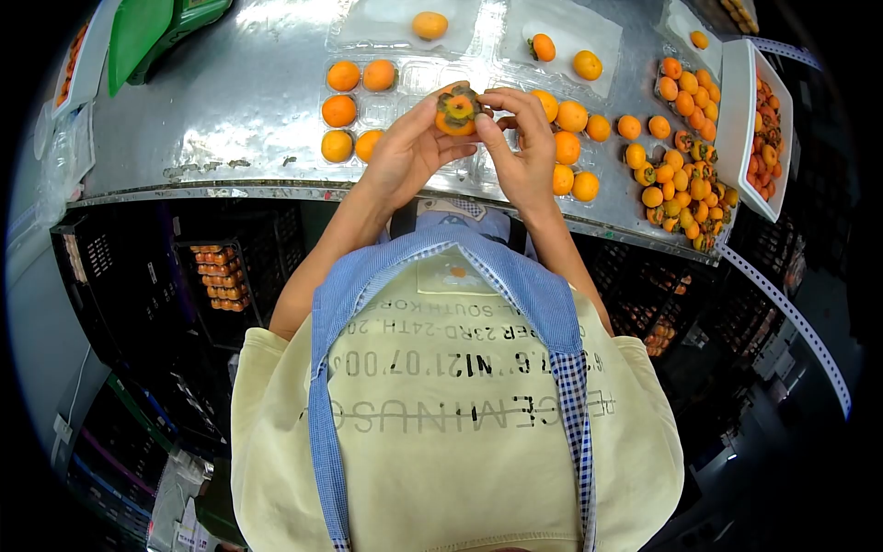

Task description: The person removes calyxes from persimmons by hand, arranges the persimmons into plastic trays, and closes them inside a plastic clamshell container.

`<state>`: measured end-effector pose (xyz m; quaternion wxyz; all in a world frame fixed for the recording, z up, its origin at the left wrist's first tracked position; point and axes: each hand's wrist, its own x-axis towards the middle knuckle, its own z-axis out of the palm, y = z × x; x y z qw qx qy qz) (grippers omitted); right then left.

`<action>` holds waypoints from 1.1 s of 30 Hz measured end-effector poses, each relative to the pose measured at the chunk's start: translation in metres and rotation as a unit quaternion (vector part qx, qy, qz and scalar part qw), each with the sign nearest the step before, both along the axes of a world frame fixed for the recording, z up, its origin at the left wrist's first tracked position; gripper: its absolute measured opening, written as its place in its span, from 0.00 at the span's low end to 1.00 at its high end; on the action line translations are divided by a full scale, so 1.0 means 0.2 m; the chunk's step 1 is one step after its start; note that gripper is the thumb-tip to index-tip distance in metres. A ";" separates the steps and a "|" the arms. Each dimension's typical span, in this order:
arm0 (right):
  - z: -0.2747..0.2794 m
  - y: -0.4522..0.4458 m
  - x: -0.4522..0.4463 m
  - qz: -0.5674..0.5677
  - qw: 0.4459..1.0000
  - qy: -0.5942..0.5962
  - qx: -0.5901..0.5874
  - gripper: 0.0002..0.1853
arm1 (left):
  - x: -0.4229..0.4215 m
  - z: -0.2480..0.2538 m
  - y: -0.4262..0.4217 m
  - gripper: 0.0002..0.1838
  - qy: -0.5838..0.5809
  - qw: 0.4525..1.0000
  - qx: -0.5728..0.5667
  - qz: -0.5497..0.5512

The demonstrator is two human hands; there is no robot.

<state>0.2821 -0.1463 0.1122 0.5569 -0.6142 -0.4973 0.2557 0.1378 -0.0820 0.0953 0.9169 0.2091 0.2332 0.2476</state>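
A persimmon [456, 118] with its green-brown calyx facing up is held between my hands over the metal table. My left hand [407, 152] cradles the fruit from the left, fingers curled round its side. From the right, my right hand [522, 147] pinches at the calyx edge with thumb and fingertips. Beneath my hands lies a clear plastic tray [405, 109], partly hidden, with several persimmons on its left side. More persimmons [571, 116] sit in rows just right of my right hand, some partly covered by it.
A pile of persimmons [685, 198] lies at the table's right front edge, beside a white crate [736, 138] of small orange fruit. White-lined trays [579, 28] hold a few persimmons at the back. A green container [152, 37] stands far left. Black crates [262, 267] sit below the table.
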 end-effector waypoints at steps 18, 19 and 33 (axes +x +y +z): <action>0.01 0.00 0.00 0.019 1.000 0.013 -0.016 0.15 | -0.01 -0.01 0.00 0.27 0.018 0.999 0.024 0.016; 0.01 0.00 0.00 0.019 1.000 0.012 -0.017 0.15 | -0.02 -0.01 0.00 0.27 0.017 0.999 0.023 0.017; 0.00 -0.01 0.01 0.020 1.000 0.013 -0.004 0.15 | -0.01 -0.01 0.00 0.30 -0.019 0.998 0.016 0.054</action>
